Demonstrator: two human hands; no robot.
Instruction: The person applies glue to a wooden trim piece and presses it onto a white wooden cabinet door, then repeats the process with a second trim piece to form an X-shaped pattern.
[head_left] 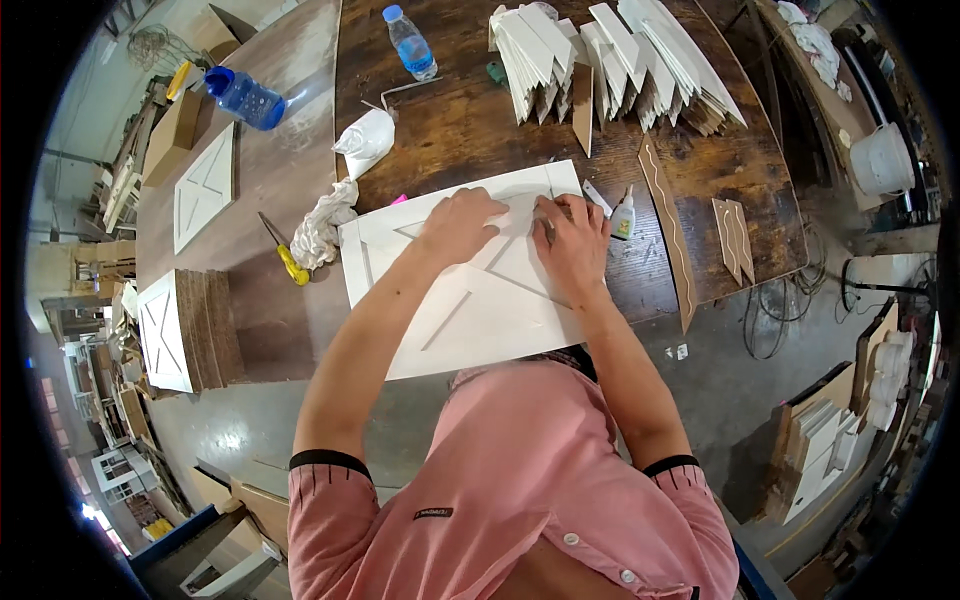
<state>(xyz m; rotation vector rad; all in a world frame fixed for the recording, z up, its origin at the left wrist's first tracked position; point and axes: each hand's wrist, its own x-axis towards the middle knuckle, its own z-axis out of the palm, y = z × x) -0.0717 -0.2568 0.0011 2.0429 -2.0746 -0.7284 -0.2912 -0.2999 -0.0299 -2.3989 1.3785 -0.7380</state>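
White-painted panel point(470, 290) with raised diagonal strips lies flat at the near edge of a dark wooden table point(460, 120), seen from the head camera looking down. Both bare forearms reach in from a pink shirt point(520, 490) below. Left hand point(462, 224) rests palm down on the panel's upper middle, fingers together and pressed flat against the surface. Right hand point(574, 244) sits just beside it on the panel's upper right part, fingers curled downward; whether it pinches anything cannot be told. A small glue bottle point(624, 216) stands just right of the right hand. A crumpled white rag point(322, 226) and a yellow-handled tool point(286, 256) lie left of the panel. Farther back sit a clear water bottle point(409, 42) and a fanned stack of white boards point(610, 60).
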